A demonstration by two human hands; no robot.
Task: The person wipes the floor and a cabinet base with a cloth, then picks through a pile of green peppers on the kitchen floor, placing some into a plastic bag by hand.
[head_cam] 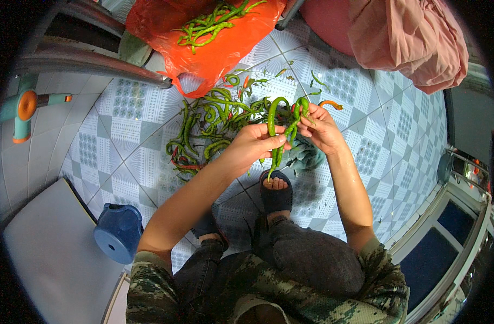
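Note:
My left hand (257, 146) grips several long green chili peppers (272, 115); one arches above the fingers and tips hang below. Beside it, my right hand (324, 131) pinches curled green chili peppers (298, 108) between thumb and fingers. Beyond both hands, a loose heap of green chili peppers (214, 109), with a few red ones, lies on the tiled floor. An orange chili pepper (332, 104) shows just past my right hand. Farther off, a red plastic bag (198, 69) is spread out with more green chili peppers (208, 31) on it.
A crumpled grey-green cloth or bag (307, 157) lies below my right hand, near my sandalled foot (277, 194). A blue plastic stool (119, 235) stands at left. Metal furniture legs (97, 67) rise at upper left, and pink cloth (405, 40) hangs at upper right.

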